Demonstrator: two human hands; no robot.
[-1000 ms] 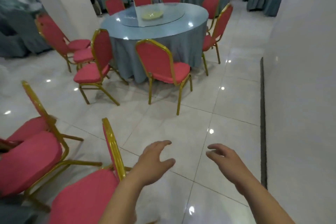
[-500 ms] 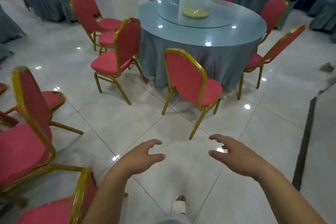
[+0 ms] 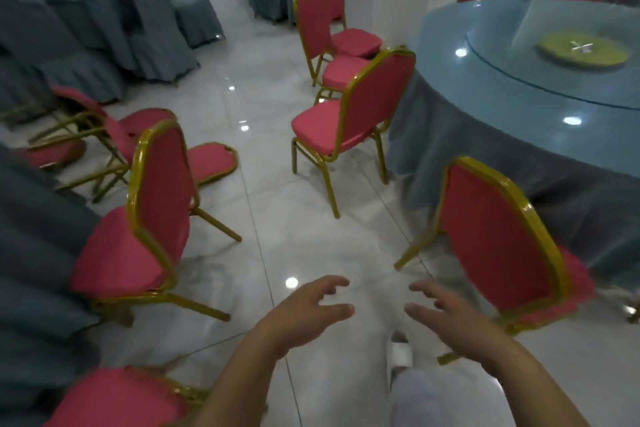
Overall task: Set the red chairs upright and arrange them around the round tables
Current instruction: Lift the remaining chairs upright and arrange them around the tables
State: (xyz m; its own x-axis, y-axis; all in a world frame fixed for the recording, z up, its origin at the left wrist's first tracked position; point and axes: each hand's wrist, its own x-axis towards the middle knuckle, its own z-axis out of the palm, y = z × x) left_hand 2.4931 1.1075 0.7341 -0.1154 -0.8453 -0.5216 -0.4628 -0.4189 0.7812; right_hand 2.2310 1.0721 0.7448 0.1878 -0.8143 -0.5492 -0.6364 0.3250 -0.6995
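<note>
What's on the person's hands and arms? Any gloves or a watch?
No gloves. The left hand and right hand are bare, and no sleeves show above them, right to the picture's edge. I see no watch, ring or bracelet. Lower down there is a white shoe and a pale trouser leg.

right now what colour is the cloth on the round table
Grey-blue tablecloth, clearest in the head view.

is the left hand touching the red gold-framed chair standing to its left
Apart. The head view shows bare white floor between the left hand and the red padded chair with the gold metal frame.
</note>
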